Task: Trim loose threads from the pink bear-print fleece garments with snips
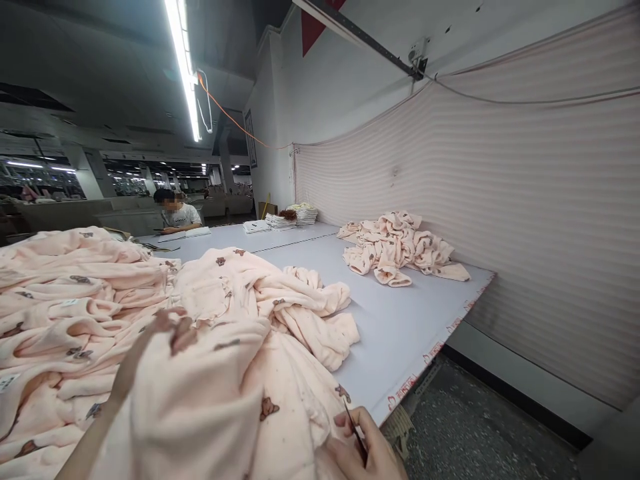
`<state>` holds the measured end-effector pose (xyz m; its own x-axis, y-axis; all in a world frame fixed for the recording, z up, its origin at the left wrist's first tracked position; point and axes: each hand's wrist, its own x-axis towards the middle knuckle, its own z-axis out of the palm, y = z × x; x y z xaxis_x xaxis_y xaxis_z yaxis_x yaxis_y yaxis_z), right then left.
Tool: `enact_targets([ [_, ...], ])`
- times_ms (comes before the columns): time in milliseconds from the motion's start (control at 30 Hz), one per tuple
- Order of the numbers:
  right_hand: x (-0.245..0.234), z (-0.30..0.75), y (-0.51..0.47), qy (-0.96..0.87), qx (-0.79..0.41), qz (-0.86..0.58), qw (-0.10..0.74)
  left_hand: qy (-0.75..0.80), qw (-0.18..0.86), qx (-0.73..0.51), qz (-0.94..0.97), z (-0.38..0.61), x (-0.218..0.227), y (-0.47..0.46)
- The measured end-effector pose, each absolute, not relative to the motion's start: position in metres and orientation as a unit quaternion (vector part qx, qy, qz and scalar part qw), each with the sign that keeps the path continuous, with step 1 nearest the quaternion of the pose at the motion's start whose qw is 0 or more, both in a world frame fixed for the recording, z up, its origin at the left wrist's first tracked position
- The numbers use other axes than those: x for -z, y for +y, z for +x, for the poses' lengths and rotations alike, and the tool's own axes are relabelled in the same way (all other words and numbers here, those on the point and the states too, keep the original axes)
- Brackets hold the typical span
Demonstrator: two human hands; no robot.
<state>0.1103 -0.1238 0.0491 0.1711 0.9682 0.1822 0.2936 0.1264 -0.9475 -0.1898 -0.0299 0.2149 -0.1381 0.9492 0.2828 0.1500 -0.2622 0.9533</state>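
Observation:
A pale pink fleece garment with brown bear prints (220,373) lies bunched in front of me on the grey table (400,320). My left hand (173,330) is raised over it, fingers gripping a fold of the fabric; the hand is blurred. At the bottom edge my right hand (365,447) is closed in a pinch on a thin dark tool (356,430), maybe small snips, held against the garment's edge.
More pink garments are heaped at left (60,293), and a smaller pile (400,250) sits far right by the striped curtain wall (525,220). Folded white stacks (285,219) lie at the far end, near a seated person (177,213). The floor (475,427) drops off right.

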Motion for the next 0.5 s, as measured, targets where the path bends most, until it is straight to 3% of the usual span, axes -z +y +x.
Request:
enact_targets([
  [100, -0.062, 0.093, -0.109, -0.565, -0.356, -0.545, 0.507, 0.482, 0.355, -0.364, 0.713, -0.166, -0.214, -0.057],
  [233, -0.082, 0.079, -0.096, -0.526, -0.406, -0.497, 0.558, 0.446, 0.145, -0.016, 0.883, -0.105, -0.187, -0.095],
  [300, -0.084, 0.076, -0.094, -0.513, -0.418, -0.479, 0.577, 0.404, 0.035, 0.066, 0.912, -0.085, -0.166, -0.103],
  [400, -0.078, 0.076, -0.096, -0.491, -0.426, -0.489, 0.582, 0.342, -0.005, 0.010, 0.940, -0.087, -0.149, -0.104],
  [500, -0.074, 0.082, -0.098, -0.472, -0.449, -0.499, 0.572, 0.288, 0.105, -0.144, 0.941, -0.130, -0.167, -0.087],
])
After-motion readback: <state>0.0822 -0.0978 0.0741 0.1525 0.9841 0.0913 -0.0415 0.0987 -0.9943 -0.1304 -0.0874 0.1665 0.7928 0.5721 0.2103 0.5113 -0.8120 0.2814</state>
